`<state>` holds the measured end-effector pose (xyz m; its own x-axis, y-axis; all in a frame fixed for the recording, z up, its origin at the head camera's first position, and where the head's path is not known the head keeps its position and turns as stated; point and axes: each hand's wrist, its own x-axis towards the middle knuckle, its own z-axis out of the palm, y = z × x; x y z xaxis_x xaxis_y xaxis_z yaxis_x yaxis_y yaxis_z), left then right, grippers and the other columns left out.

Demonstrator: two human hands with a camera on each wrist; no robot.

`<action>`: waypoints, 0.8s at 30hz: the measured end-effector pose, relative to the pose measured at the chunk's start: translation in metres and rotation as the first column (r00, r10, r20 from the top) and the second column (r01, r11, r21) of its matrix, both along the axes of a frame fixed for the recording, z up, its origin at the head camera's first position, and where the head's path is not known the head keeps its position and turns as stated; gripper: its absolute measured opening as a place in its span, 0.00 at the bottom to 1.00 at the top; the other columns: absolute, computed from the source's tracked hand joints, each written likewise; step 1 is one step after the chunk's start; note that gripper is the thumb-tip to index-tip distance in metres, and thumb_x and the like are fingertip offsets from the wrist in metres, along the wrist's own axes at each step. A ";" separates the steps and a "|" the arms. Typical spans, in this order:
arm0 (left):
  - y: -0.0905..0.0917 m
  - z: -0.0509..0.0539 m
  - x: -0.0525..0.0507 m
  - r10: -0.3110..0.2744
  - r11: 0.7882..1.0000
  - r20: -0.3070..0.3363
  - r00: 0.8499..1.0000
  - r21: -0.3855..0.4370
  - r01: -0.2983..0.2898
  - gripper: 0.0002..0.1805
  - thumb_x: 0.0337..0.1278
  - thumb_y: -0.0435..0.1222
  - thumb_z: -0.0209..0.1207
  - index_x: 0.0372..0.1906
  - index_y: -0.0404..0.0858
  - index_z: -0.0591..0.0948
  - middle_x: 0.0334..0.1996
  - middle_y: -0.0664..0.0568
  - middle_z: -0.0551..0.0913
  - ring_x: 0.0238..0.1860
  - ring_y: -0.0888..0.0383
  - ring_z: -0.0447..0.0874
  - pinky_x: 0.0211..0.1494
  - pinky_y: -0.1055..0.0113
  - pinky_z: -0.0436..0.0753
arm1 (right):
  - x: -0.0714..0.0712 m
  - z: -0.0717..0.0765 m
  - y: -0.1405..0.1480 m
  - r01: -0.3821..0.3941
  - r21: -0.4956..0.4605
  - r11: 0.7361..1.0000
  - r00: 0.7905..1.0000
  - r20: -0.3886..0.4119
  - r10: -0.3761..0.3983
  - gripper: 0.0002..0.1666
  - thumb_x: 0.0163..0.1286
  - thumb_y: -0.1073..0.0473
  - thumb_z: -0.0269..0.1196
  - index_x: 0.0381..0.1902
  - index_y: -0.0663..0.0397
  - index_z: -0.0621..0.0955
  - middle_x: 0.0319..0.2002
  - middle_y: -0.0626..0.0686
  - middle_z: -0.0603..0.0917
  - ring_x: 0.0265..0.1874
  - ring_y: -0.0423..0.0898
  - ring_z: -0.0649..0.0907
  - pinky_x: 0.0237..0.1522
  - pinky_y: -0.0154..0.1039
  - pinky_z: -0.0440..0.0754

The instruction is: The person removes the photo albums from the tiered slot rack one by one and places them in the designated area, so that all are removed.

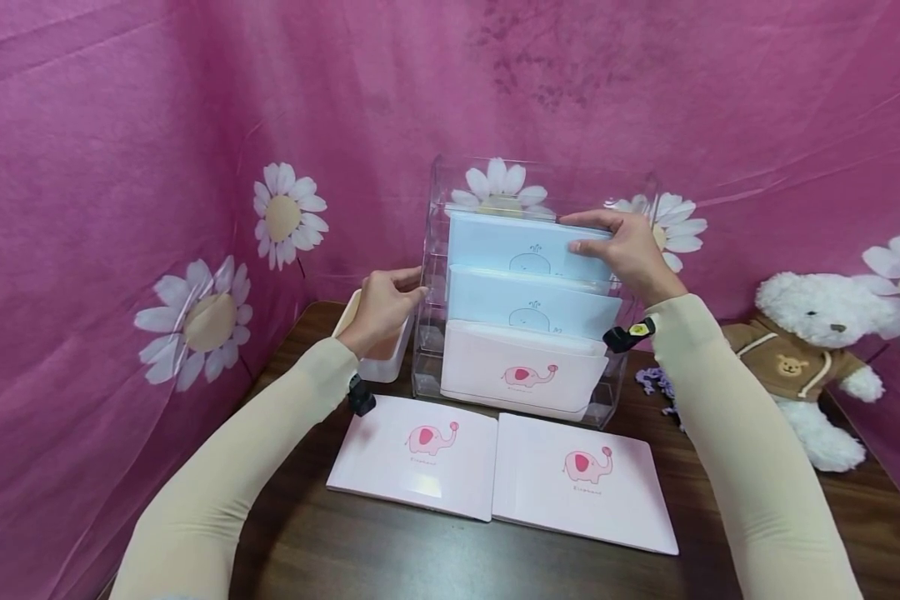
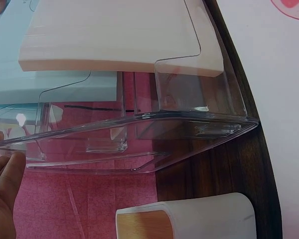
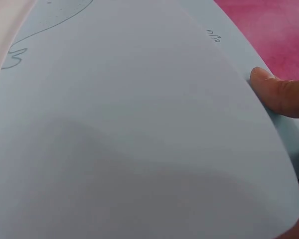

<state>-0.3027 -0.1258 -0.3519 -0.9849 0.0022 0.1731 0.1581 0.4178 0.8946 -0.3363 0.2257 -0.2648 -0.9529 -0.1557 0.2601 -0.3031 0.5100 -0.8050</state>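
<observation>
In the head view, a person's right hand pinches the upper right corner of the rear blue booklet, which bears a whale drawing and stands in the back of a clear rack. The left hand grips the rack's left side between thumb and fingers. Ahead of the rear booklet stand a second blue booklet and, frontmost, a pink elephant booklet. Two more elephant booklets, the left one and the right one, lie side by side on the dark wooden table. A white container sits just left of the rack; a teddy bear in a brown hoodie sits at right.

In the left wrist view, the left fingers close on the rack's clear edge, with the container nearby.

In the right wrist view, the right thumb presses the rear blue booklet's face near its edge, behind the second blue booklet; the other fingers are largely hidden.
</observation>
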 end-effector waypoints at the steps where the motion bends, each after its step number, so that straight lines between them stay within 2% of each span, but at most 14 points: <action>1: 0.000 0.000 0.000 0.000 1.000 0.002 1.000 0.000 0.000 0.26 0.66 0.36 0.64 0.68 0.42 0.78 0.61 0.47 0.85 0.59 0.54 0.86 0.61 0.59 0.86 | 0.000 0.000 0.000 0.005 -0.006 1.000 1.000 0.004 -0.005 0.27 0.63 0.54 0.74 0.60 0.44 0.84 0.56 0.45 0.87 0.41 0.32 0.86 0.40 0.24 0.85; 12: 0.001 0.003 0.001 0.004 1.000 -0.002 1.000 -0.007 -0.004 0.26 0.66 0.36 0.64 0.68 0.41 0.78 0.62 0.47 0.84 0.60 0.54 0.85 0.63 0.59 0.85 | -0.001 0.002 -0.004 0.062 -0.040 0.997 0.997 0.056 -0.060 0.24 0.65 0.55 0.73 0.60 0.43 0.85 0.61 0.49 0.85 0.47 0.36 0.85 0.40 0.24 0.85; 18: 0.001 0.002 0.001 -0.001 1.000 0.007 1.000 -0.009 0.001 0.26 0.66 0.37 0.64 0.68 0.42 0.78 0.64 0.48 0.83 0.61 0.54 0.84 0.63 0.59 0.85 | 0.000 0.003 -0.005 0.074 -0.062 0.995 0.991 0.115 -0.066 0.25 0.65 0.55 0.72 0.60 0.41 0.84 0.61 0.50 0.84 0.44 0.37 0.87 0.39 0.27 0.87; 24: 0.001 0.001 0.002 0.002 1.000 -0.002 1.000 -0.007 -0.002 0.26 0.66 0.36 0.64 0.68 0.41 0.78 0.63 0.47 0.83 0.62 0.53 0.84 0.63 0.59 0.84 | 0.000 0.003 -0.005 0.067 -0.068 0.995 0.991 0.119 -0.058 0.25 0.65 0.54 0.72 0.61 0.40 0.84 0.62 0.51 0.84 0.42 0.37 0.88 0.39 0.29 0.88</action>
<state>-0.3004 -0.1244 -0.3508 -0.9845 0.0016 0.1751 0.1592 0.4246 0.8913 -0.3367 0.2210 -0.2615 -0.9847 -0.0799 0.1550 -0.1744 0.4646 -0.8682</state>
